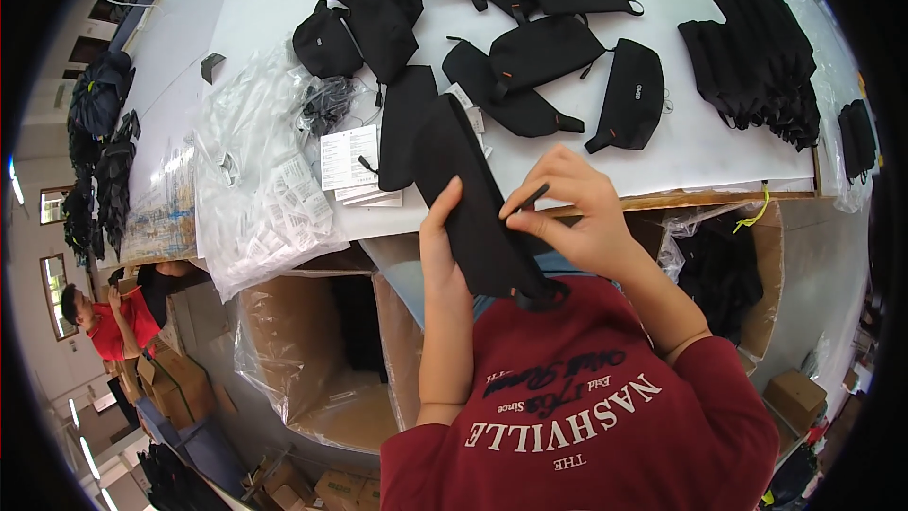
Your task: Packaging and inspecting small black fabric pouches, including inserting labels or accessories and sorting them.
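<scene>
My left hand (445, 246) grips a long black zip pouch (459, 194) from its side, thumb on the front, holding it upright just off the table's near edge. At the pouch's right side, my right hand (582, 213) is closed in a pinch on a short, dark zipper pull (527, 201). A small orange tag shows at the pouch's lower end. Behind it lies another black pouch (407, 123), beside a stack of white printed cards (350, 161). Several more black pouches (547, 49) are spread further back on the white table (662, 170).
A clear plastic bag of white labels (288, 199) hangs over the table's near edge at left. Black pouches are piled (752, 61) at right. Open cardboard boxes (307, 350) stand below the table on both sides. Another person (123, 317) in red is far left.
</scene>
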Motion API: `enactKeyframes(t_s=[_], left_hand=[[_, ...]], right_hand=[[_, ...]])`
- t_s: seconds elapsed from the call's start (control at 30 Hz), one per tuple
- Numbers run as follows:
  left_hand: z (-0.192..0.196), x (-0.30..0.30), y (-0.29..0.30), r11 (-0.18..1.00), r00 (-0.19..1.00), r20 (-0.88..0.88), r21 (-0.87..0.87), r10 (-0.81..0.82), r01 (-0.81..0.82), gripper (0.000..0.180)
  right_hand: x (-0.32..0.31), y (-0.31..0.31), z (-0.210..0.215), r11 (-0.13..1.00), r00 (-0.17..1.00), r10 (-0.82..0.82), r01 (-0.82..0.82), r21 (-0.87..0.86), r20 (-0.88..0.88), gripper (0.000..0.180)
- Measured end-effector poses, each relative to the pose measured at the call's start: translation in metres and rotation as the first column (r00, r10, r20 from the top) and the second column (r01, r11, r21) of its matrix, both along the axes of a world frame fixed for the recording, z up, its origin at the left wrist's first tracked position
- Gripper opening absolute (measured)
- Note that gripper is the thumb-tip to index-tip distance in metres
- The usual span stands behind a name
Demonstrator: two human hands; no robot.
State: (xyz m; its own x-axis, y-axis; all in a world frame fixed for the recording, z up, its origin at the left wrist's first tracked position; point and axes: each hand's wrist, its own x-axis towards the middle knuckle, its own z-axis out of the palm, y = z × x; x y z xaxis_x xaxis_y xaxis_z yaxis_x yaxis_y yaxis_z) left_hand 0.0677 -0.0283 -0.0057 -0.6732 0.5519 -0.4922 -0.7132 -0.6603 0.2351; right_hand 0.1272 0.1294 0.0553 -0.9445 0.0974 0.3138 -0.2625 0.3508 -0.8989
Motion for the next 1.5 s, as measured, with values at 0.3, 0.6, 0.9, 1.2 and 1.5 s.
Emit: enactKeyframes(t_s=[0.3, 0.6, 0.9, 1.2, 1.5], left_hand=[[-0.001, -0.023, -0.017, 0.99, 1.0, -0.022, 0.137, 0.019, -0.016, 0.024], [0.019, -0.009, -0.008, 0.993, 0.986, -0.153, -0.09, 0.066, -0.081, 0.036], [0.016, -0.013, -0.045, 0.865, 0.604, -0.789, -0.377, -0.113, -0.331, 0.076], [0.022, -0.021, -0.052, 0.734, 0.175, -0.888, -0.452, -0.426, -0.507, 0.042], [-0.004, -0.023, -0.036, 0.756, 0.383, -0.786, -0.598, -0.486, -0.267, 0.041]], right_hand=[[0.011, -0.006, 0.005, 0.966, 0.955, 0.258, -0.256, -0.031, 0.146, 0.011], [0.006, -0.002, 0.02, 0.692, 0.98, 0.176, -0.06, 0.719, -0.088, 0.062], [-0.014, 0.028, 0.029, 0.987, 0.986, 0.156, -0.158, 0.023, 0.051, 0.042], [-0.001, 0.066, 0.026, 0.963, 0.953, 0.247, -0.261, 0.062, 0.175, 0.026], [0.058, 0.192, 0.057, 0.881, 0.885, -0.465, 0.465, 0.085, -0.023, 0.026]])
